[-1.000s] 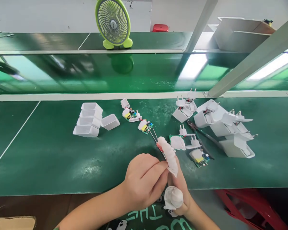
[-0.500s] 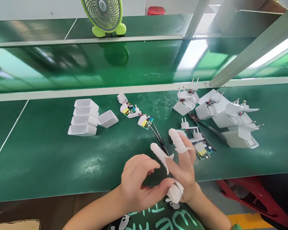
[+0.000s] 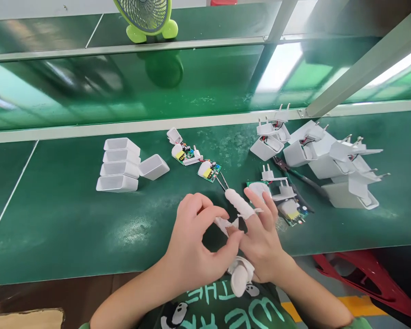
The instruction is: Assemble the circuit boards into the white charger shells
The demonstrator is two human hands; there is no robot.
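Note:
White wrappings like finger cots cover the thumb, index and middle finger of my right hand [image 3: 263, 244], whose fingers are spread. With thumb and fingertips, my left hand [image 3: 195, 242] pinches the finger cot [image 3: 226, 224] around the right index finger; its tip is partly hidden. The thumb's cot [image 3: 239, 278] sticks out toward my shirt. Just beyond the right middle finger lie metal tweezers [image 3: 223, 182], mostly covered by that finger. Their tips lie beside a small circuit board [image 3: 209, 171]. To the right of my right hand are more boards [image 3: 292, 212] with white plug parts [image 3: 283, 189].
White empty housings [image 3: 118, 183] stand at left in a row, one apart [image 3: 154, 167]. Another wired board [image 3: 185, 154] lies mid-table. Several housings with plug pins [image 3: 352, 192] crowd the right, beside dark-handled pliers [image 3: 303, 182]. A green fan [image 3: 145, 18] sits on the shelf behind.
My left hand's fingertips have moved from near the right thumb's cot up to the index finger's cot. My right hand has turned slightly, its middle finger now over the tweezers. The view has tilted down.

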